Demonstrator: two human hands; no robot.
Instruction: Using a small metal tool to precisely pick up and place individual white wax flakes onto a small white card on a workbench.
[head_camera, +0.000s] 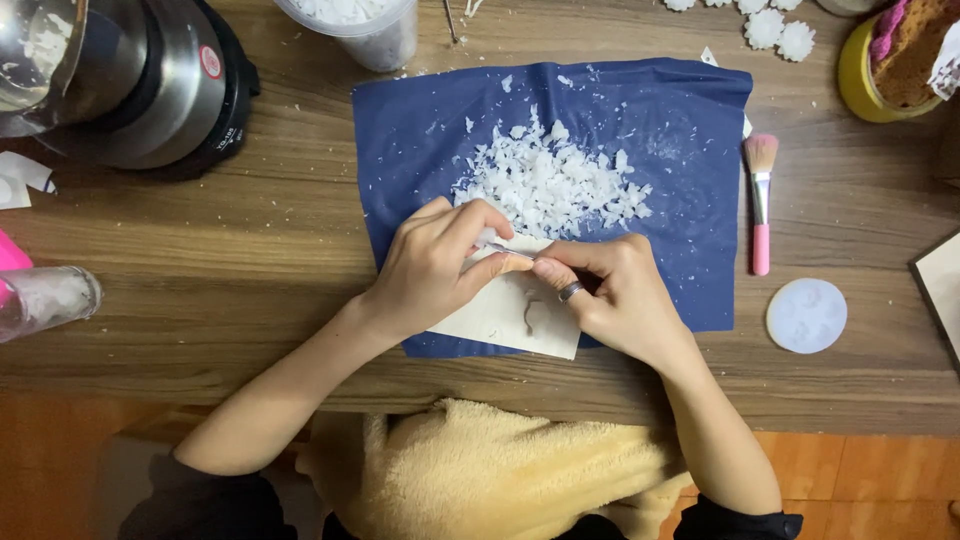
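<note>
A flat white block (500, 312) lies on a dark blue sheet (680, 130) spread on the wooden table. My left hand (430, 270) rests on the block's upper edge, fingers curled around a thin metal tool (510, 249). My right hand (615, 295), with a ring on one finger, pinches the same tool's end from the right and presses on the block. A small dark carved shape (531, 311) shows in the block's surface. Just beyond both hands sits a heap of white shavings (550, 185).
A pink-handled brush (760, 205) lies right of the sheet, a round white mould (806, 315) below it. A metal blender (130, 80) stands back left, a clear cup (365, 30) at the back, a yellow bowl (865, 85) back right, a glass jar (45, 298) at left.
</note>
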